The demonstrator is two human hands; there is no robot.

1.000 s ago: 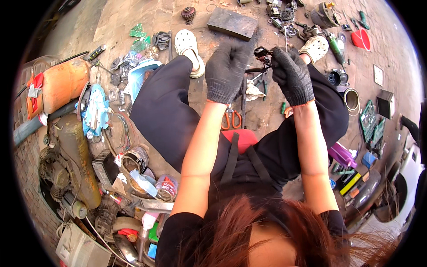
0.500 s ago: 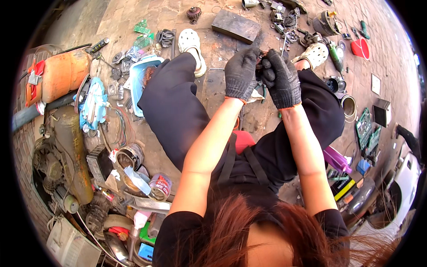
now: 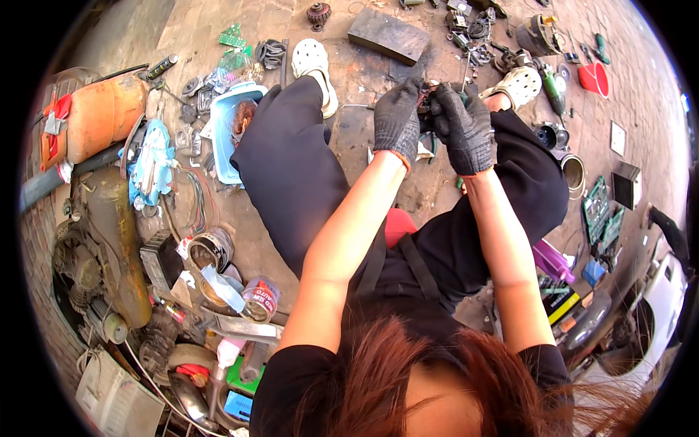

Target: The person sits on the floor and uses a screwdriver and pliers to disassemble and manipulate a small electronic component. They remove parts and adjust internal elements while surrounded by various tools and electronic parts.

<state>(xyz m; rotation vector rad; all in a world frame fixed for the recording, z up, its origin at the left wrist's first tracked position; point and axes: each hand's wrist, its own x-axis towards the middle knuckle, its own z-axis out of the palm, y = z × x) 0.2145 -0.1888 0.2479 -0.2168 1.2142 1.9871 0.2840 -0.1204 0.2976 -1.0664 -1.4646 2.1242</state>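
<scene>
Both hands wear dark grey knitted gloves with orange cuffs, raised close together between my knees. My left hand (image 3: 397,120) is closed, its fingertips pinching one side of a small dark part with reddish, copper-coloured bits (image 3: 425,95). From the other side, the curled fingers of my right hand (image 3: 464,135) grip the same part. The gloves cover most of it, so its exact kind does not show. Just beyond the hands lies a heavy dark metal block (image 3: 388,36). Partly hidden below them, a green-handled tool (image 3: 434,151) rests on the floor.
Left of my leg stands a light blue basin (image 3: 224,138) with copper-coloured scrap inside. An orange gas cylinder (image 3: 105,120) lies farther left, above open cans (image 3: 211,247). To the right are a green angle grinder (image 3: 553,91), a red bucket (image 3: 594,79) and circuit boards (image 3: 597,207).
My hands stay on the small part, and their fingers have shifted slightly around it. The whole view has moved a little.
</scene>
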